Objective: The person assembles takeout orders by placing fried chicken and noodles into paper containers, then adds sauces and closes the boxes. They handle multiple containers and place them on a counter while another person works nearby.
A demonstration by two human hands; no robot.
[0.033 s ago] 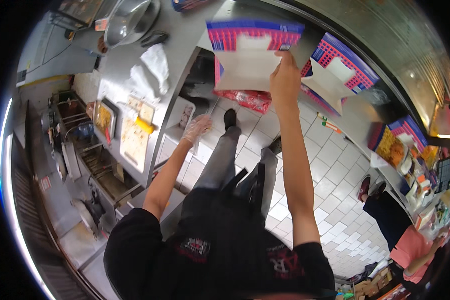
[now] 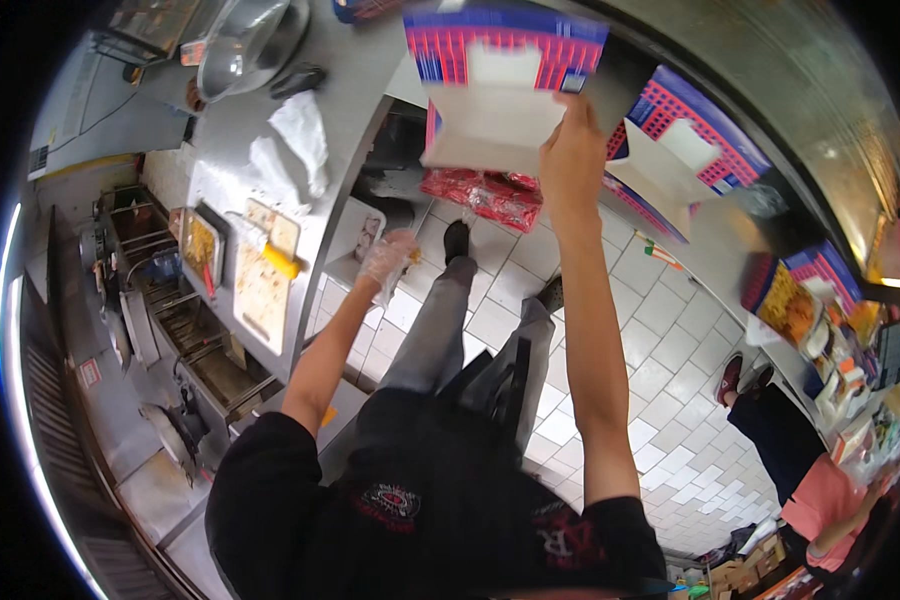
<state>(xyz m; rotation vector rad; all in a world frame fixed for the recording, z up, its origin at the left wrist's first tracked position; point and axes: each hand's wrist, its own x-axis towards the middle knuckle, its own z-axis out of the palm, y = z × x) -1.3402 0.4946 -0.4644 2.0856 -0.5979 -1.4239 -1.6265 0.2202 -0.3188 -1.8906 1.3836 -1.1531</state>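
Note:
My right hand (image 2: 574, 150) is closed on the side edge of an open cardboard food box (image 2: 495, 125), blue and pink outside and pale inside. The box is held up beside the counter at the top, its printed flap standing up; no food shows in it. My left hand (image 2: 390, 256) wears a clear plastic glove and hangs low beside a white container (image 2: 358, 232). Its fingers are loosely curled, with something small and yellowish at the tips, too blurred to name. To the right of the held box stands another open box (image 2: 682, 150) of the same print.
On the left steel counter are a cutting board (image 2: 268, 270) with a yellow-handled knife (image 2: 281, 262), a food tray (image 2: 202, 250), white cloths (image 2: 300, 145) and a metal bowl (image 2: 245, 50). A filled box (image 2: 785, 295) stands at right near another person (image 2: 830, 500). Red packs (image 2: 485, 195) lie below.
The held box has shifted slightly up and left in view, still in my right hand. My left hand has moved slightly left.

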